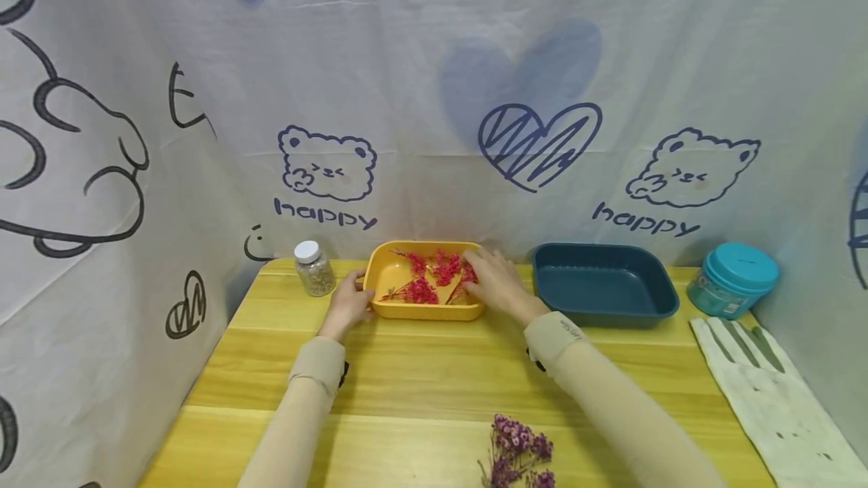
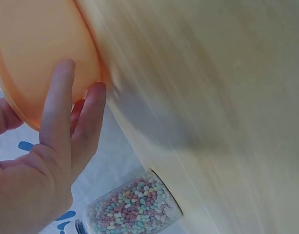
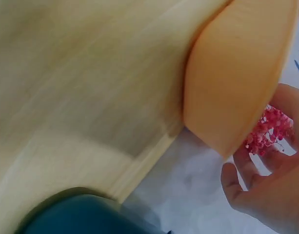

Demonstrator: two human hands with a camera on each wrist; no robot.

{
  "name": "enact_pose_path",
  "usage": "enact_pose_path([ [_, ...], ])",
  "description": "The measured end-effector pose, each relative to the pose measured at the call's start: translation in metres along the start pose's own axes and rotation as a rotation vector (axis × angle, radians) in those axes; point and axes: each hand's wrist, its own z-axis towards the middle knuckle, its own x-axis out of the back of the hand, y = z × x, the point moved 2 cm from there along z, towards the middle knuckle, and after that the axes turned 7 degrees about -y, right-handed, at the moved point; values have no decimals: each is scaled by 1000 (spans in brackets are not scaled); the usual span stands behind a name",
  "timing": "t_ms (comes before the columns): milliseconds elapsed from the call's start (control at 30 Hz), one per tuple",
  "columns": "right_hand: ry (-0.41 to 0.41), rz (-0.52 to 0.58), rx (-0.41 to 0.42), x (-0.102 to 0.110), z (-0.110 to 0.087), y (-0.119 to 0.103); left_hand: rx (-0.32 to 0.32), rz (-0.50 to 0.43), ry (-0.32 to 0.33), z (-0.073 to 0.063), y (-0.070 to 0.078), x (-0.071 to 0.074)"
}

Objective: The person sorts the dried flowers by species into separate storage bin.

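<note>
The right hand (image 1: 498, 282) was at the right end of the yellow tray (image 1: 427, 312), in the middle of the head frame. Its fingers and thumb were bent around a red flower sprig (image 1: 464, 278) and seemed to hold it, though the spot where they met was hidden. The sprig was just left of that hand, and its long way slanted from upper right down to lower left. The right hand was much nearer to it than the left hand (image 1: 348, 303).

The left hand held the tray's left end loosely, with its fingers a bit bent. The tray's long way ran from left to right, between the hands. More red sprigs (image 1: 417, 291) lay in it.

Farther out, a dark blue tray (image 1: 610, 318) sat to the right and a white-capped jar (image 1: 316, 277) to the left. Purple flowers (image 1: 510, 437) lay at the bottom of the frame.

Only the head view showed the inside of the yellow tray. The left wrist view showed fingers on its outside wall, and little pink, green and white bits in the jar. The right wrist view showed the red blooms above the rim, among the fingers.
</note>
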Motion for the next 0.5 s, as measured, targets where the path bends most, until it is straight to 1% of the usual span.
enact_pose_path([
  [100,-6,-51,-4,-4,2,2,1,-1,1,1,0,0],
  [233,-3,-105,24,-8,6,4,7,0,6,0,1,1],
  [333,6,-113,44,-11,7,4,10,5,16,-1,1,0],
  [500,-6,-126,45,-13,9,4,14,3,28,-3,2,0],
])
